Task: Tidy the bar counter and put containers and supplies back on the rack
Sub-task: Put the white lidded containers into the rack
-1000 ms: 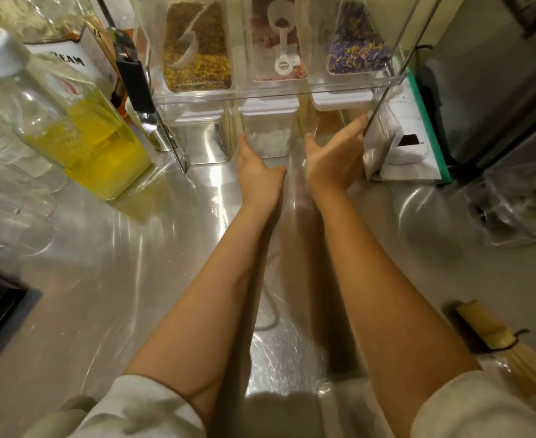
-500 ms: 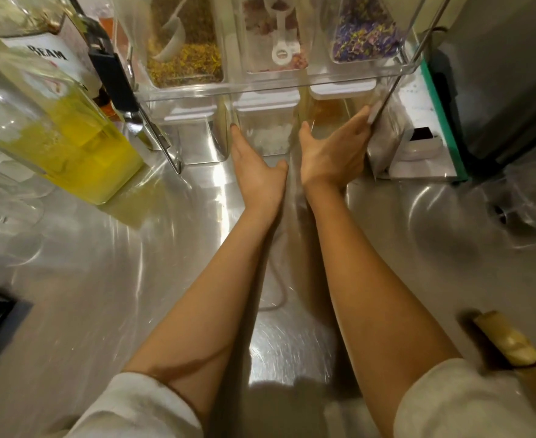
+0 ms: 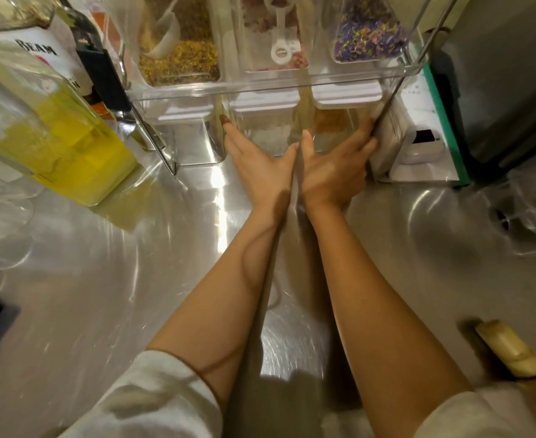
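A clear two-tier rack (image 3: pixel 260 88) stands at the back of the steel counter (image 3: pixel 102 279). Its lower level holds three clear lidded containers: an empty-looking one (image 3: pixel 194 137), a middle one with white grains (image 3: pixel 265 137) and a right one with orange-brown powder (image 3: pixel 339 123). My left hand (image 3: pixel 260 165) lies with straight fingers against the middle container's left side. My right hand (image 3: pixel 336 165) presses flat on the front of the right container, fingertips at the rack's right post. The upper tier carries bins of yellow (image 3: pixel 181 61), pink (image 3: pixel 276 58) and purple (image 3: pixel 368 39) dried petals.
A bottle of yellow liquid (image 3: pixel 55 153) and other bottles crowd the left. A white box with a green edge (image 3: pixel 418 147) sits right of the rack. A bamboo whisk (image 3: pixel 510 352) lies near the front right, clear glassware (image 3: pixel 526 210) at the right.
Both hands have slid further in under the rack, pushing the containers back. My right hand has spread onto the right container and my thumbs have come together.
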